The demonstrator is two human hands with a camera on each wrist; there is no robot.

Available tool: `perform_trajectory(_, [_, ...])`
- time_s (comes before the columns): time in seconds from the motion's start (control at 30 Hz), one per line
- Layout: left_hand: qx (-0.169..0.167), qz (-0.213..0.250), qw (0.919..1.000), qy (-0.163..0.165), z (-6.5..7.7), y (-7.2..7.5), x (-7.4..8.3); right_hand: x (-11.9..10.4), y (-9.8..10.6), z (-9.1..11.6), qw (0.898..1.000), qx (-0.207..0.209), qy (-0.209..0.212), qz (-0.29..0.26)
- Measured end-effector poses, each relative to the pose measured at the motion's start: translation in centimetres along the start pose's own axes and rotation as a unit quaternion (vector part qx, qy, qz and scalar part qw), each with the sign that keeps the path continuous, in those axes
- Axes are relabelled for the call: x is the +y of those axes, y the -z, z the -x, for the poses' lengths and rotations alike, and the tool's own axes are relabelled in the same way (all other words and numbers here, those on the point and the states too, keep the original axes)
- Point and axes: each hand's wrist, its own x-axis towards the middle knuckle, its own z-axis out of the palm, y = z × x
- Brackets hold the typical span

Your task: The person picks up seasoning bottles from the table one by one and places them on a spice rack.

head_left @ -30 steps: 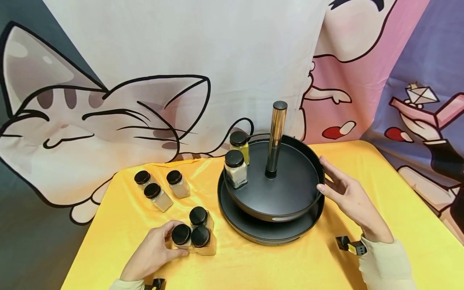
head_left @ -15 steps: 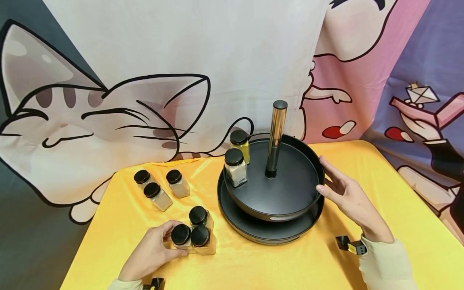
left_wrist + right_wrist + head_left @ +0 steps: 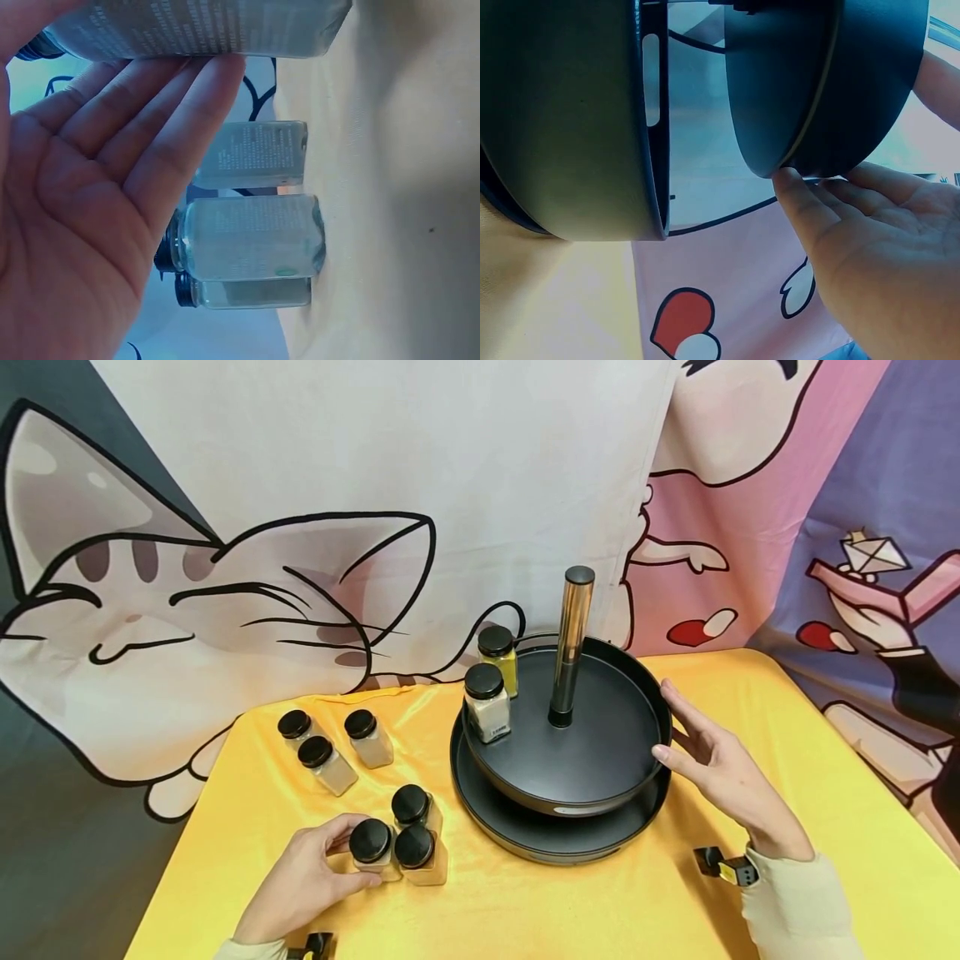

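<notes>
In the head view my left hand (image 3: pixel 303 872) holds a black-lidded spice jar (image 3: pixel 372 850) between thumb and fingers. It stands close beside two more spice jars, a front one (image 3: pixel 425 858) and a rear one (image 3: pixel 417 810). The left wrist view shows the held jar (image 3: pixel 202 26) against the fingertips. My right hand (image 3: pixel 723 768) touches the outer wall of the upper tray (image 3: pixel 592 768) of a two-tier turntable rack, thumb and fingers spread along it. In the right wrist view fingertips meet the edge of this tray (image 3: pixel 810 97).
On the upper tray's left side stand a pale-filled jar (image 3: pixel 489 710) and a yellow-filled jar (image 3: pixel 501 664). The rack's post (image 3: pixel 570 652) rises from the middle, above the lower tray (image 3: pixel 555 846). Several jars (image 3: pixel 330 766) stand at the yellow cloth's (image 3: pixel 540 910) back left. A printed curtain (image 3: pixel 450 460) hangs behind.
My left hand has moved slightly left with its jar, opening a small gap beside the neighbouring jars. The right hand stays at the upper tray's wall.
</notes>
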Motion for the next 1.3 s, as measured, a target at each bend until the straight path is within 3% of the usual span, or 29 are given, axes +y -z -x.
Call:
perform_trajectory(0.4, [0.063, -0.043, 0.9971, 0.004, 1.0, 1.4, 0.9, 0.0, 0.2, 0.0, 1.0, -0.004, -0.009, 0.015])
perform_trajectory(0.7, [0.087, -0.047, 0.995, -0.009, 1.5, 2.8, 2.3, -0.2, 0.3, 0.0, 1.0, 0.003, -0.008, 0.022])
perform_trajectory(1.17, [0.178, -0.068, 0.9785, -0.078, 1.2, 3.9, 4.7, -0.2, 0.2, 0.1, 1.0, 0.005, -0.009, 0.024])
perform_trajectory(1.3, [0.198, -0.056, 0.9735, -0.1, 0.9, 3.8, 5.4, -0.2, 0.2, 0.1, 1.0, 0.004, -0.012, 0.026])
